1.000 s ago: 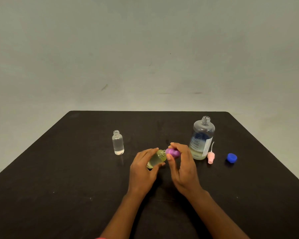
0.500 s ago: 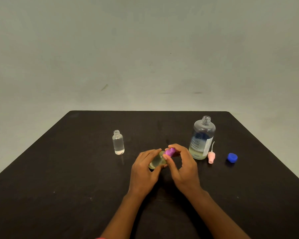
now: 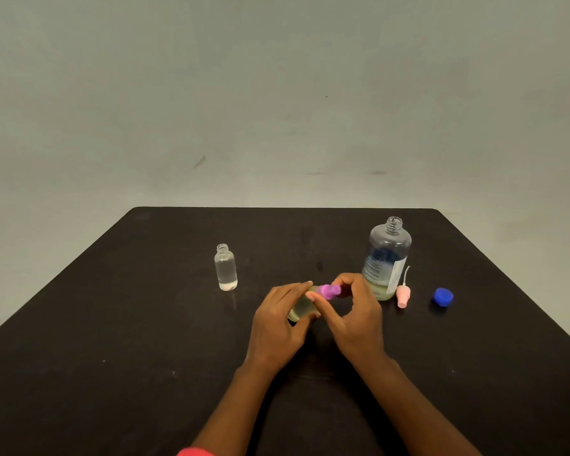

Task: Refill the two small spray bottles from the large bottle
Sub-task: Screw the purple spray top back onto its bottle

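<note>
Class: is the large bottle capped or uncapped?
Uncapped: the large bottle shows bare neck threads; a blue cap lies apart on the table.

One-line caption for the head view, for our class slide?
Left hand holds small yellowish bottle while right hand pinches its purple spray top; large bottle stands uncapped.

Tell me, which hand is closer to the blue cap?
Right. The right hand, pinching the purple sprayer, sits left of the blue cap; the left hand is farther left, gripping the yellowish small bottle.
</note>
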`<action>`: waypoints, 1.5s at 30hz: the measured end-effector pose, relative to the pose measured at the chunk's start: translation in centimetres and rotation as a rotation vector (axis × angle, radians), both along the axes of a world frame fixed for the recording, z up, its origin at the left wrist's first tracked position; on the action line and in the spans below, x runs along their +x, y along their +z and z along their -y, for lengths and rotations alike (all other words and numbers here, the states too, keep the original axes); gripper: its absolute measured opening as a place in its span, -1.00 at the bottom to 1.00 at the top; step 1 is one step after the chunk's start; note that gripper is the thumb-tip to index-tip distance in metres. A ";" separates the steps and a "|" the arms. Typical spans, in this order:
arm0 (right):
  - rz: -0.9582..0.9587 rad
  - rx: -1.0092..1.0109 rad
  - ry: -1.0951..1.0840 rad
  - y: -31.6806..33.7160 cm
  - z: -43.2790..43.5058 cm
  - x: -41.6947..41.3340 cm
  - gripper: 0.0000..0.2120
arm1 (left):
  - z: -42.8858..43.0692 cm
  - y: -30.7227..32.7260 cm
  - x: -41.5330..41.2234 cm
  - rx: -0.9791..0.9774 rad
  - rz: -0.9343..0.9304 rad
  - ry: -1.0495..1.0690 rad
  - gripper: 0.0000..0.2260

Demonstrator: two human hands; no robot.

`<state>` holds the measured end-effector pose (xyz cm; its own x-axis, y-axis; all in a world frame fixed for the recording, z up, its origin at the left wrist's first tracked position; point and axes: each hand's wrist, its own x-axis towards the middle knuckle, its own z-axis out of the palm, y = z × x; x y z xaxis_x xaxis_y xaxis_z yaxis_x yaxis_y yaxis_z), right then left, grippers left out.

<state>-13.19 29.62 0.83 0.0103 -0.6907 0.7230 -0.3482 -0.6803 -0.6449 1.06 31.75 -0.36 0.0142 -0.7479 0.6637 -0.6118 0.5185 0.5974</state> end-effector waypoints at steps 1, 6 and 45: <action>0.008 0.018 0.035 0.0 0.0 0.0 -0.65 | 0.0 0.0 0.0 0.000 -0.003 -0.002 -0.64; 0.047 0.017 0.176 0.2 -0.2 -0.1 -0.58 | 0.0 0.0 0.0 0.001 -0.023 0.005 -0.66; 0.153 0.115 0.304 0.5 -0.3 -0.3 -0.62 | 0.0 0.2 -0.2 0.008 -0.046 -0.008 -0.61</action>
<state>-13.45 29.88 1.30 0.1257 -0.7495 0.6499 -0.0340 -0.6580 -0.7522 0.86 31.71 -0.16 0.0390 -0.7533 0.6565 -0.5793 0.5183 0.6292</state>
